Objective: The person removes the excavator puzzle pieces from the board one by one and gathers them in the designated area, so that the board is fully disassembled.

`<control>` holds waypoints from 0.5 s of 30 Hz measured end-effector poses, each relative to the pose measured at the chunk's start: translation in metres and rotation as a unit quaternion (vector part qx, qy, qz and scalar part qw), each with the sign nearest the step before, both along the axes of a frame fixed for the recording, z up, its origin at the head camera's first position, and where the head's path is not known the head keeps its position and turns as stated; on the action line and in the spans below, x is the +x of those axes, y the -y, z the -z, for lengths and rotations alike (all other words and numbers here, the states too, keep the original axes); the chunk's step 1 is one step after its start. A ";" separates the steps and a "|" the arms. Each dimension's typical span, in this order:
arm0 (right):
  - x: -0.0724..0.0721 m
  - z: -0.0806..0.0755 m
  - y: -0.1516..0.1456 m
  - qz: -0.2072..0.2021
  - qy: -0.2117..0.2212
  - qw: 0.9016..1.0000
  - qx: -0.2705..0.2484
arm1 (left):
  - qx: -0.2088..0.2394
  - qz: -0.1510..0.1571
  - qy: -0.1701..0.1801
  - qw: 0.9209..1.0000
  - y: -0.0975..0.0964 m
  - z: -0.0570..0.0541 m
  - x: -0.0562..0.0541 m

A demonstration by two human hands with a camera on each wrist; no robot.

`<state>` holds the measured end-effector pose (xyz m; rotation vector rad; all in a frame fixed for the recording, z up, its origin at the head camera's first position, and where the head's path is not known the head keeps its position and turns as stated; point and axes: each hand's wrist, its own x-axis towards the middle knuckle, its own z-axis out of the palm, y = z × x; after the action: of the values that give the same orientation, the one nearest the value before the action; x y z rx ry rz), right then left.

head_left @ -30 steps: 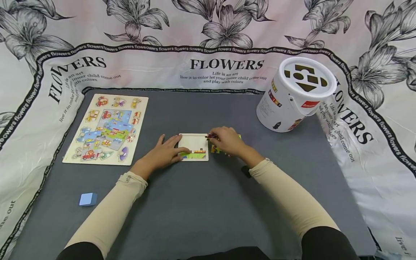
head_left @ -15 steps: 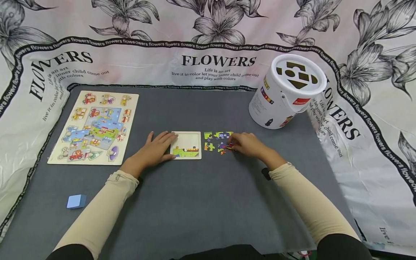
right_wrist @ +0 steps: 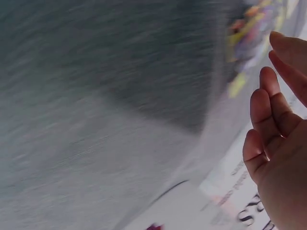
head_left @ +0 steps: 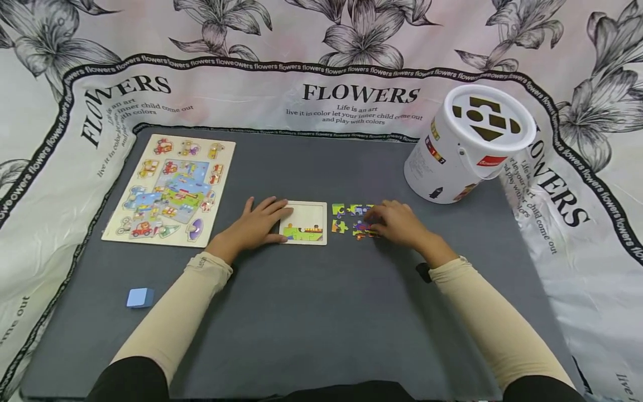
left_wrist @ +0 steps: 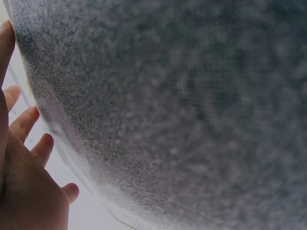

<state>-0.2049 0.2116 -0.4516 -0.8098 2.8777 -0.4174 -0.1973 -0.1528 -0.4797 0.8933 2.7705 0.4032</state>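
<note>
A small wooden puzzle tray (head_left: 307,214) lies in the middle of the grey table, with green pieces fitted along its bottom. My left hand (head_left: 255,224) rests on the tray's left edge, fingers spread; the left wrist view shows that hand's (left_wrist: 33,172) fingers apart. Loose jigsaw pieces (head_left: 339,226) are laid out just right of the tray. Over the right end of them is my right hand (head_left: 401,224), which hides some pieces. In the right wrist view, the right hand (right_wrist: 280,129) has loosely bent fingers beside the blurred pieces (right_wrist: 249,36), with nothing seen between them.
A large wooden board (head_left: 221,167) with vehicle pictures lies at the left. Nearer me is a blue block (head_left: 139,298). A white bucket (head_left: 442,162) with a shape-sorter lid stands at the back right. Flower-printed cloth (head_left: 241,95) surrounds the grey tabletop (head_left: 311,312).
My right hand has moved right from the tray's edge to the loose pieces, and the dark piece it pinched is now down among them. The left hand stays at the tray; the head view has shifted.
</note>
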 end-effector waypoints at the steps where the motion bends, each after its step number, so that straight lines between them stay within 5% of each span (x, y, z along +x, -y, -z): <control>1: -0.001 -0.003 0.004 -0.002 -0.003 1.000 -0.005 | -0.002 0.001 0.001 1.000 -0.001 -0.001 -0.001; 7: -0.005 -0.013 0.061 -0.065 -0.020 0.997 -0.021 | -0.033 -0.003 -0.001 0.999 -0.003 -0.004 -0.006; 15: -0.003 -0.005 0.141 -0.152 0.003 0.988 -0.005 | -0.036 -0.004 0.023 0.999 -0.002 -0.004 -0.004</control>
<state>-0.2076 0.0707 -0.4469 -1.2212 2.6828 -0.3971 -0.2013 -0.1507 -0.4753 0.8450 2.7296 0.3202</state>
